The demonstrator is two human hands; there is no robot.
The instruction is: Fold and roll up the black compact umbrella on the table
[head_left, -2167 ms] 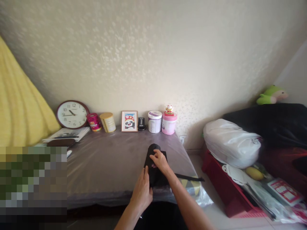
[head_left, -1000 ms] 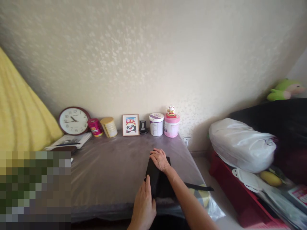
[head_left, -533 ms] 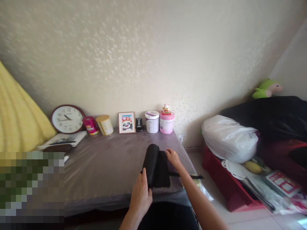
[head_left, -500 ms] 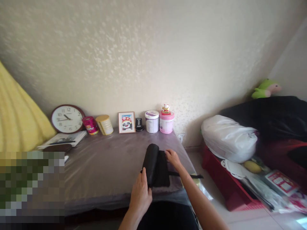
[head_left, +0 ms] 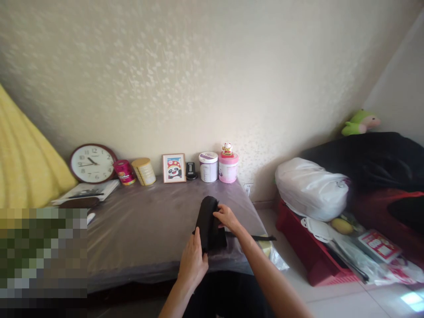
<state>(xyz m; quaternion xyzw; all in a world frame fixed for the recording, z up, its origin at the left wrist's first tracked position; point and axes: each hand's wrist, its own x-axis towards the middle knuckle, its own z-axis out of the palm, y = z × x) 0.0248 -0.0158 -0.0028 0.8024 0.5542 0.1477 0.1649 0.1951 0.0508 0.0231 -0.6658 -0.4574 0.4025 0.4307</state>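
A black roll of soft material lies lengthwise near the front right of the covered table. Its flat flap spreads out on the right side, and a thin black strap runs from there past the table's right edge. My left hand grips the roll's lower left side, thumb and fingers around its near end. With bent fingers, my right hand holds the flap's upper edge against the roll. The right fingertips are partly hidden.
Along the wall stand a clock, a pink can, a yellow tin, a framed panda picture and two tubs. Right of the table, a red crate holds a white bag.
My right hand has moved left, bringing the flap's edge up against the roll. Less of the flap lies flat now. My left hand keeps its grip.
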